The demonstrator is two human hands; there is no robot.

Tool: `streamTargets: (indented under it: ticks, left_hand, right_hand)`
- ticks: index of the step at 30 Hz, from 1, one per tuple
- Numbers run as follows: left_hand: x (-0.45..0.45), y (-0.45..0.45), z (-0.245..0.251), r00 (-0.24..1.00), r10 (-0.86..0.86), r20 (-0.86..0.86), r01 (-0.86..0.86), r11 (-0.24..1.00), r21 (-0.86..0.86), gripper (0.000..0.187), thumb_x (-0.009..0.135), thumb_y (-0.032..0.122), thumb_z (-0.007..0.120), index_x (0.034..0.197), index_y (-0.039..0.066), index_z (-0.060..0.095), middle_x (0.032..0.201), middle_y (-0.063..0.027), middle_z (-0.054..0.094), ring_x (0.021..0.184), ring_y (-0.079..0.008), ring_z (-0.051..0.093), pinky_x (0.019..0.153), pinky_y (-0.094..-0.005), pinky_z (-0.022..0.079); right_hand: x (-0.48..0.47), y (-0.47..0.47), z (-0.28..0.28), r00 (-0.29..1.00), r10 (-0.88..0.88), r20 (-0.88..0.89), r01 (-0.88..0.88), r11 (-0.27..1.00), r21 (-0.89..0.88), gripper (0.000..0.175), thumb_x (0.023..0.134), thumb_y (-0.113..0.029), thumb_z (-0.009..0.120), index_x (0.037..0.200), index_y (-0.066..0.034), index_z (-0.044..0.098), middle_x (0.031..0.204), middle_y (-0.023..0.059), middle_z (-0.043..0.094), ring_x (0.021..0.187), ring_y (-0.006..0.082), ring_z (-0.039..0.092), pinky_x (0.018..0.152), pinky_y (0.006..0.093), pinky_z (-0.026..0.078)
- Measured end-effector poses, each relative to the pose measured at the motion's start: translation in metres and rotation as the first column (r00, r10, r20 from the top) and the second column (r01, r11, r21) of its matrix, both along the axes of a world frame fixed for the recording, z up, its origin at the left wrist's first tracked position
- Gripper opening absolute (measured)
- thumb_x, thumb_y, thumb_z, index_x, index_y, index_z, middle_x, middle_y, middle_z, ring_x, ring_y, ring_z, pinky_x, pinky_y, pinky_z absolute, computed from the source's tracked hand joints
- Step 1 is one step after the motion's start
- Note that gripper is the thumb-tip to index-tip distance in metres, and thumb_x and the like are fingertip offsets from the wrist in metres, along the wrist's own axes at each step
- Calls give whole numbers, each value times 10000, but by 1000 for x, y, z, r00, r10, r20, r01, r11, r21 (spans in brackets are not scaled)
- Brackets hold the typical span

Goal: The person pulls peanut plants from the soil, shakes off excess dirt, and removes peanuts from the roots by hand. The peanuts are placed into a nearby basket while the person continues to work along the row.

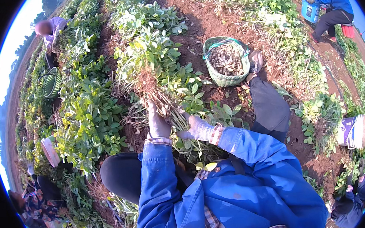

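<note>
A bunch of uprooted peanut plants lies between my two gloved hands, its reddish roots pointing away from me and its leafy stems hanging towards my lap. My left hand is closed around the root end, where some pods show. On the right, my right hand grips the stems lower down; its fingers are partly hidden by them. Beyond my right hand, a woven basket with a teal rim and handle holds many peanuts. It stands upright on the soil beside my right foot.
Leafy peanut rows run away from me, with pulled plants lying at right. A green striped basket and a pale bucket are at left; a white and purple bucket lies at right. Several people work around; one holds a blue bucket.
</note>
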State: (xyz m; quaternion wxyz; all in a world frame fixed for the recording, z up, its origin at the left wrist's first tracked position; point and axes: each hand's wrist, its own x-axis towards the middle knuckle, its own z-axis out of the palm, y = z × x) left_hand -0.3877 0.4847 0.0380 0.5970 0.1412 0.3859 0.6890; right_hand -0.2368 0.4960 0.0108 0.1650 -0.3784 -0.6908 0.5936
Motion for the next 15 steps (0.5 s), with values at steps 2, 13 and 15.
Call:
streamTargets:
  ticks: [2,13,15]
  left_hand:
    - [-7,-2,2,980,92,-177,-114,986,-121,773,886,624,454,1383,43,341,1291,-169,481,1119,-298,512,920,-466,434]
    - [6,-14,-11,976,77,-203,-87,995,-39,276,822,143,702,1054,7,636,957,-62,671,809,-151,638,722,-291,513]
    - [7,-16,-13,961,51,-270,-74,994,-76,235,827,114,671,1034,6,639,920,-60,673,758,-149,638,665,-280,519]
  right_hand:
    - [-1,9,7,886,-105,452,-37,955,294,792,739,-399,721,1333,-15,366,1006,246,631,956,394,614,849,430,483]
    - [6,-50,-22,863,-55,502,-167,907,386,850,762,-343,690,1395,19,253,1154,248,534,1090,381,535,877,456,470]
    - [20,-41,-12,846,186,500,-360,891,278,839,762,-367,687,1397,-1,279,1260,271,499,1161,402,500,955,424,434]
